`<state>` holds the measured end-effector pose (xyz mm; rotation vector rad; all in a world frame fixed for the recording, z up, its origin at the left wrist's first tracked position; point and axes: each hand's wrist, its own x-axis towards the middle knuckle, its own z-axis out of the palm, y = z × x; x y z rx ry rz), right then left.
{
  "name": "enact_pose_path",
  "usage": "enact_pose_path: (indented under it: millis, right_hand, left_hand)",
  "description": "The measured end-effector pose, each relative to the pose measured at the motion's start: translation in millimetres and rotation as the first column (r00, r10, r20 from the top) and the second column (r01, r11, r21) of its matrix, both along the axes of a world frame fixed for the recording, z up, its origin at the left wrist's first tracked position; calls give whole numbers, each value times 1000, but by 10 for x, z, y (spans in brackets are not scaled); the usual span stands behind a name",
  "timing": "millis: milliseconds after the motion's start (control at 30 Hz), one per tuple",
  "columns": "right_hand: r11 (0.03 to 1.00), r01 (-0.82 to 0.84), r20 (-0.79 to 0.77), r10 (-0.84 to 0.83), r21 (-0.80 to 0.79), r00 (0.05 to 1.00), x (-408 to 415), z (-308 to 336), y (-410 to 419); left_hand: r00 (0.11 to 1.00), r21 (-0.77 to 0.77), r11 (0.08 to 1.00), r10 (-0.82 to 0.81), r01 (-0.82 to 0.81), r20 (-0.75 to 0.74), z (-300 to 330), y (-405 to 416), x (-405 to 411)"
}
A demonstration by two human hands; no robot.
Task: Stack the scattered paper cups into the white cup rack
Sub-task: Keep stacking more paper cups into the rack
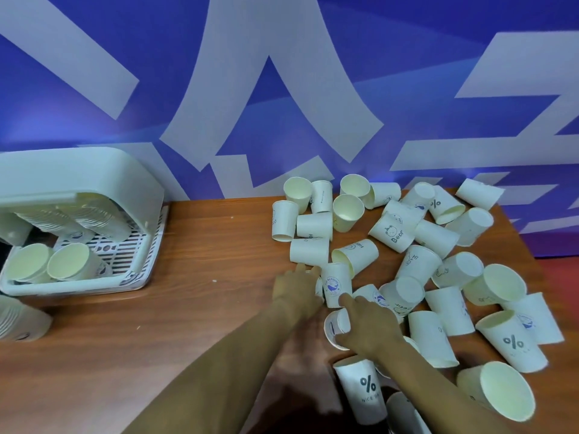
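Nearest me, my right hand (368, 324) reaches into the pile of paper cups (416, 270) spread over the right half of the wooden table (203, 277). Its fingers curl round a small cup (336, 327) lying on its side, and the forefinger points ahead to the foot of a whale-print cup (336, 285) that stands upside down. My left hand (296, 288) lies just left of that cup, fingers fairly straight, tips touching a cup on its side (309, 255); I cannot tell whether it grips anything. A "%" cup (360, 388) lies by my right forearm. Farther off, at the table's left edge, the white cup rack (78, 220) holds nested rows of cups beneath its hood. A loose stack (22, 321) sits at the near left edge.
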<state>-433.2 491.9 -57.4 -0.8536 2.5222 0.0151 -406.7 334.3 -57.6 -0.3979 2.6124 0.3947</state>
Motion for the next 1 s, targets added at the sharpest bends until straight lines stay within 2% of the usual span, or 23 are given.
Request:
enact_pose_path:
  millis: [167,267,400,500,700,867,1000]
  right_hand:
    - [998,55,0,-55,-40,998,-52,76,36]
    - [989,119,53,-114,-90,992,-46,175,34]
    - [966,223,164,-201,-131,966,-59,343,9]
    - [927,290,213,-241,-238,947,-41,468,-10]
    - [909,282,172,-238,-307,956,53,604,-193]
    - [922,225,155,-184,-316,971,289,678,-481]
    - [936,203,122,-174,-288,977,521,781,-778]
  left_hand:
    - [999,28,999,30,-28,-40,92,-138,85]
    - [994,34,998,59,-56,-95,215,-252,233]
    - [969,46,984,176,-170,-171,434,-452,489]
    - [939,90,961,276,-263,-207,549,-606,703]
    - [891,203,913,395,-353,-224,663,-853,1139]
    - [903,166,920,383,-355,-195,658,-1050,1445]
    - [905,155,934,352,-323,-237,715,-1320,1653]
